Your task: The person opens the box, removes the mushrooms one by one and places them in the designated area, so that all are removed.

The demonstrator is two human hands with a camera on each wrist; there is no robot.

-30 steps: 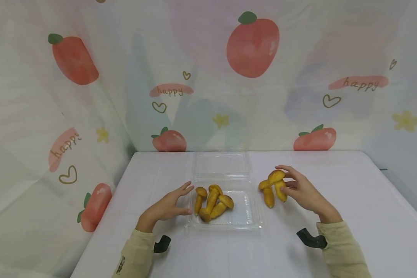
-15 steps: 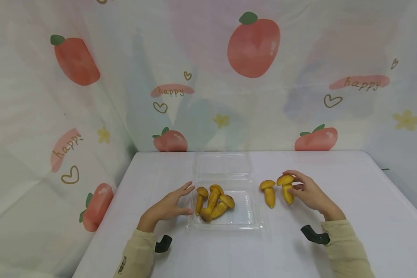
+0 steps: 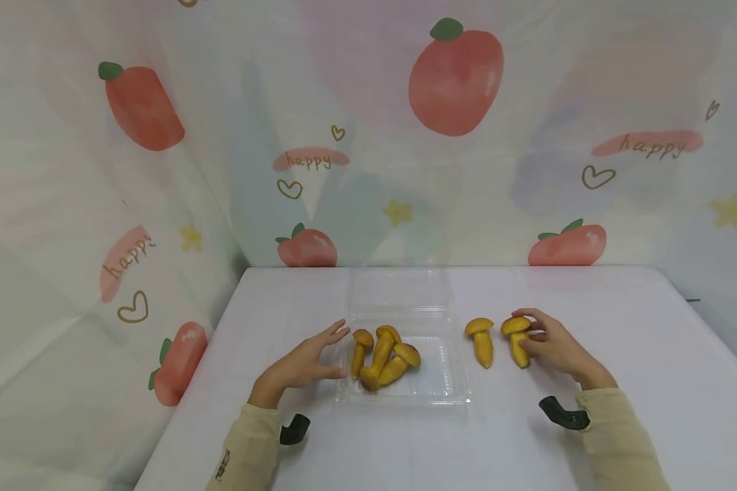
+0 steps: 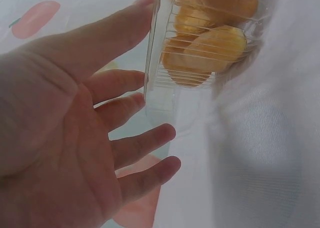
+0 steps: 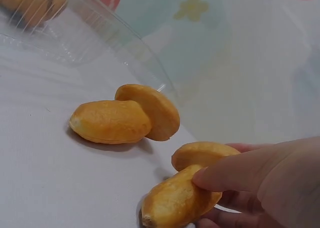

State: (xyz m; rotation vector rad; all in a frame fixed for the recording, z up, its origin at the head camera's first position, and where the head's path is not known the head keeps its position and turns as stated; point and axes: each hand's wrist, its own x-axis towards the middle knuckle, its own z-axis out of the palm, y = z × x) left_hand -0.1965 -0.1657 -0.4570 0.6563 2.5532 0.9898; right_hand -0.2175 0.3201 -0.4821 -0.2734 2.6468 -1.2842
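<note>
My right hand pinches a yellow mushroom by its stem and cap, with the mushroom low at the white table. Just left of it, a second mushroom lies on the table, cap toward the back. My left hand has its fingers spread along the left side of a clear plastic container. In the left wrist view, the thumb and some fingertips reach the rim of that container. Several yellow mushrooms lie in the left part of the container.
The container's clear lid is folded open toward the back of the table. A patterned cloth with fruit drawings hangs behind and to the left. A black curved piece sticks out at the right sleeve, another black piece at the left.
My right hand has moved right and lower with its mushroom, drawing it away from the other one on the table. The left hand stays beside the container; the view has shifted slightly.
</note>
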